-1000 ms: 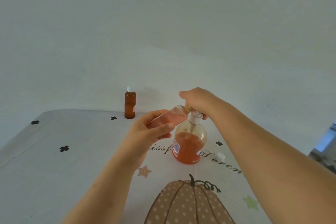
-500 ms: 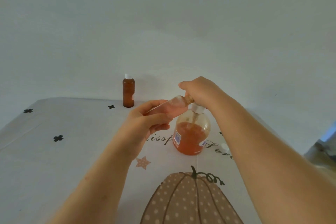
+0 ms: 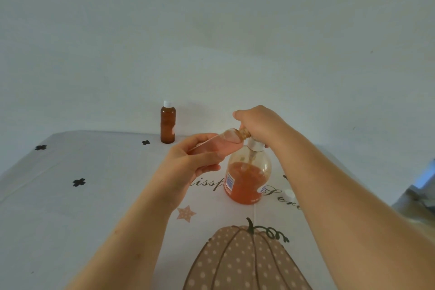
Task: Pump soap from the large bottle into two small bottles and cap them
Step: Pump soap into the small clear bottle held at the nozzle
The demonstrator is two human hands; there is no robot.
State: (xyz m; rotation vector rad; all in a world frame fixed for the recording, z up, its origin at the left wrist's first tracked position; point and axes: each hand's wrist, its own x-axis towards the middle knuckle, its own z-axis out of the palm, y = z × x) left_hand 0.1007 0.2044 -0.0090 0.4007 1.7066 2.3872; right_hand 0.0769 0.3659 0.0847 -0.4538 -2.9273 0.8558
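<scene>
The large clear bottle point(image 3: 247, 179), about half full of orange soap, stands mid-table. My right hand point(image 3: 259, 122) covers its pump head, fingers curled over the top, and hides the nozzle. My left hand point(image 3: 195, 160) grips a small clear bottle point(image 3: 223, 142), tilted almost flat, with its mouth against the pump spout. A second small amber bottle point(image 3: 168, 125) with a white cap stands upright at the table's far edge. A loose white cap point(image 3: 289, 194) lies on the cloth right of the large bottle.
A white tablecloth point(image 3: 70, 207) with black clover marks, a star, script lettering and a dotted pumpkin print point(image 3: 244, 263) covers the table. A plain pale wall rises just behind the far edge. The table's right edge drops off near a dark object point(image 3: 419, 195).
Both hands stay on the pump and the small bottle. The pump collar sat higher a second ago and now sits lower. The camera view shifted slightly.
</scene>
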